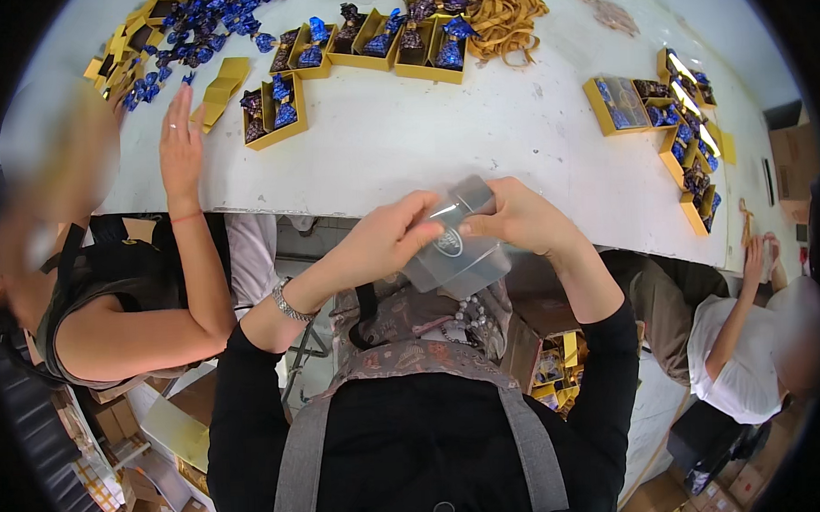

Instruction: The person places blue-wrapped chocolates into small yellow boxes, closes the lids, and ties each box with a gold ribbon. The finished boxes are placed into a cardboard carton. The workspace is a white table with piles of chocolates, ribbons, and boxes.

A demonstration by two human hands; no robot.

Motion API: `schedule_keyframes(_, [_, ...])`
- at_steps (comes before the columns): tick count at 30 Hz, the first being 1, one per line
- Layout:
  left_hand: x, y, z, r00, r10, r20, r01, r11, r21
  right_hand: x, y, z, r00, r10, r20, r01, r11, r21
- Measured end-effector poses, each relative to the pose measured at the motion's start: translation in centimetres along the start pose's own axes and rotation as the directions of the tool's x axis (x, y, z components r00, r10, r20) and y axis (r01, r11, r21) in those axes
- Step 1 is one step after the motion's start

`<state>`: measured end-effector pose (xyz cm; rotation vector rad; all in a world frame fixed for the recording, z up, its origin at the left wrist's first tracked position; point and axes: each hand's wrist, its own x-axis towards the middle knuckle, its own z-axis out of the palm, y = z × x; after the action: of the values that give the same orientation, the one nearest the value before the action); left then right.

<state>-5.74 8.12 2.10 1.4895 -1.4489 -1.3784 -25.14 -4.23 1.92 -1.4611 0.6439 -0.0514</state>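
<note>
Both of my hands hold a clear plastic box sleeve (451, 258) above my lap, at the near edge of the white table. My left hand (406, 232) grips its left side with the thumb on top, close to a round printed mark. On the other side, my right hand (517, 215) pinches the sleeve near its upper end. Beyond them on the table stands a gold box (277, 135) with blue and dark foil-wrapped pieces in its compartments. Several like it form a row farther back, among them an open gold box (431, 72).
A heap of gold ribbons (507, 22) lies at the back, blue wrapped pieces (226, 22) at the back left. Filled gold boxes (612, 127) stand at the right. A co-worker's hand (181, 135) is at the left; another co-worker (739, 359) sits at the far right.
</note>
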Motion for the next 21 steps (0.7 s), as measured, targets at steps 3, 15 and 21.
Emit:
schedule_keyframes(3, [0.5,-1.7,0.1,1.000,0.010,-0.005,-0.010,0.993,-0.114,-0.1,0.4,0.2,1.000,0.002,0.004,-0.002,1.000,-0.005])
schedule_keyframes(15, [0.1,-1.0,-1.3,0.972,-0.003,0.236,0.065,0.964,-0.257,-1.7,0.5,1.3,0.998,-0.071,0.000,0.071,0.997,-0.044])
schedule_keyframes(21, [-0.4,-3.0,-3.5,0.942,-0.094,0.324,0.243,0.854,-0.461,-1.7,-0.5,0.4,0.998,-0.041,0.055,0.043,0.998,-0.048])
